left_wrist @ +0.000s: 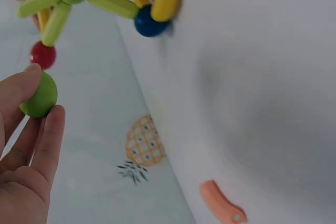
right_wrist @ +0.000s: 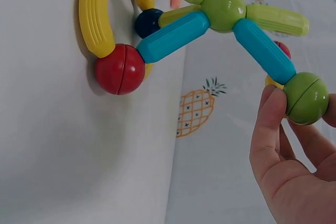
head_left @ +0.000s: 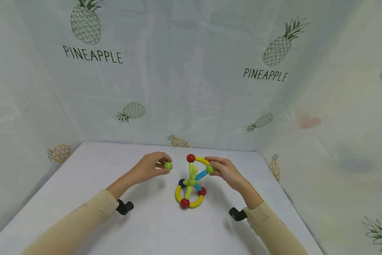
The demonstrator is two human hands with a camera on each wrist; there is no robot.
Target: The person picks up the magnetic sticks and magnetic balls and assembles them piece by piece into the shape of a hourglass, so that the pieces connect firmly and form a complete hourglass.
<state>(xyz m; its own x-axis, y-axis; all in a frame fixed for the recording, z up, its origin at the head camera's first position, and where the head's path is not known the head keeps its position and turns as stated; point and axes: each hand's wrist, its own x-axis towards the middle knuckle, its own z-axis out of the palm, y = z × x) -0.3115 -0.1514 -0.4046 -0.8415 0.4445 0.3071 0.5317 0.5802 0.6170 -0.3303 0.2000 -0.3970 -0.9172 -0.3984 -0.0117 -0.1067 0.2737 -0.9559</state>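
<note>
My left hand [head_left: 150,165] pinches a loose green ball [head_left: 168,165] between thumb and fingers, to the left of the structure and apart from it. A structure of rods and balls [head_left: 192,182] stands on the table. Its base is a ring of yellow curved rods [head_left: 196,202] joined by red balls [head_left: 184,203] and a dark blue ball [right_wrist: 148,23]. Straight green and blue rods meet at a central green ball [right_wrist: 223,10]. My right hand [head_left: 228,172] grips another green ball [right_wrist: 307,98] at the upper right, joined to a blue rod [right_wrist: 265,51]. A yellow curved rod [head_left: 202,160] links it toward an upper red ball [head_left: 191,158].
An orange curved piece [left_wrist: 222,203] lies on the white table [head_left: 165,230], seen in the left wrist view. Behind the table and along its sides hangs a pale curtain [head_left: 191,71] printed with pineapples. Black curved pieces [head_left: 124,207] stick out at both sleeve cuffs.
</note>
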